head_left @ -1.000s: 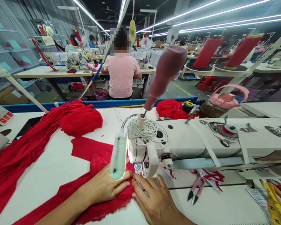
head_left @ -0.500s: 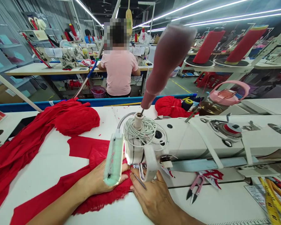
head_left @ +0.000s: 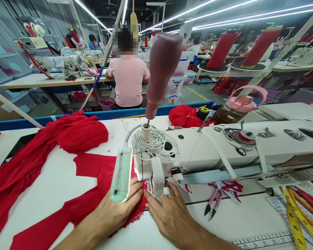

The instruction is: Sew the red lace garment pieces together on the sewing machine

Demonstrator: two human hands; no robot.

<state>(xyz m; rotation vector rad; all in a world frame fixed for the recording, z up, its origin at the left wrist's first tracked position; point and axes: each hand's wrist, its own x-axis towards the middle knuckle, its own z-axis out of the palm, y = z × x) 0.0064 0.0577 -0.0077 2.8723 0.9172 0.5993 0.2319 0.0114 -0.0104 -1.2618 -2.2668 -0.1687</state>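
Note:
My left hand [head_left: 114,211] lies flat on a red lace fabric piece [head_left: 104,177], fingers stretched toward the needle of the white sewing machine [head_left: 224,152]. My right hand [head_left: 169,215] rests beside it on the table, fingers extended and pressing the fabric's edge under the presser foot [head_left: 150,185]. A small green lamp [head_left: 121,175] on a gooseneck hangs over my left hand and hides part of it. A coil of white cord [head_left: 151,142] sits on top of the machine head.
A heap of red fabric [head_left: 41,146] trails across the table's left side. Pink thread snips [head_left: 214,203] and yellow measuring tapes [head_left: 294,215] lie to the right. A pink-lidded jug [head_left: 240,107] stands behind the machine. A person in a pink shirt [head_left: 127,83] sits at a far table.
Both hands have slid the red lace forward, closer under the presser foot. The view has shifted slightly to the right and downward.

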